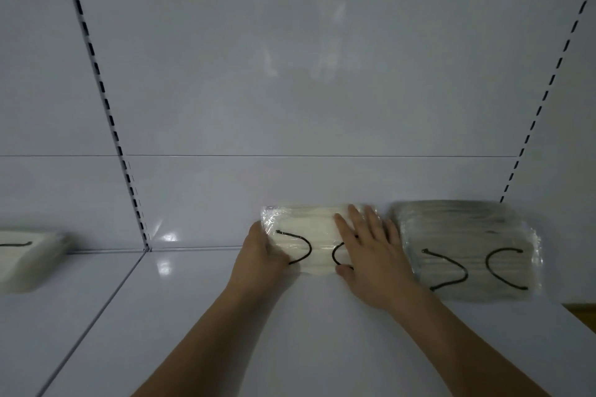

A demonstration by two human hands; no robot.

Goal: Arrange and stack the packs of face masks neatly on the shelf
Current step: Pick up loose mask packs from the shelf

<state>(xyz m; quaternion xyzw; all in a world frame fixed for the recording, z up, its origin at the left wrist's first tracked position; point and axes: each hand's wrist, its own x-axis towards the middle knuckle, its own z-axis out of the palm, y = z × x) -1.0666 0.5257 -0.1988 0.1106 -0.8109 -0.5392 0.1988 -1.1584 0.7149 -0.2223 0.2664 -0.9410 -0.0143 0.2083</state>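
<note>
- A cream-white pack of face masks (309, 235) lies flat on the white shelf (225, 316), pushed up against the glossy white back panel (290, 74).
- The pack is sealed in clear, crinkled plastic film that catches the light along its left edge; the masks inside show fine pleat lines, and two black ear loops curve across the top face, bowing toward each other.
- The left hand (261, 255) grips the pack's left end, with the thumb curled onto the top surface near the left ear loop and the other fingers hidden from view.
- The right hand (371, 255) lies flat over the pack's right part, palm down, fingers straight and spread, the thumb touching the pack's near edge; this grip is open and only presses.
- Just beside it to the right sits a stack of grey mask packs (467, 251), also in clear film with black ear loops on top; several layers show along the far edge, though it cannot be told how many.
- The right hand's outer edge is close to or touching the grey stack; which of the two cannot be told.
- Well apart at the far left, in the neighbouring shelf bay, lies another cream-white pack (25, 258), partly cut off by the picture's edge.
- Slotted metal uprights (106, 106) run up the back panel on both sides.
</note>
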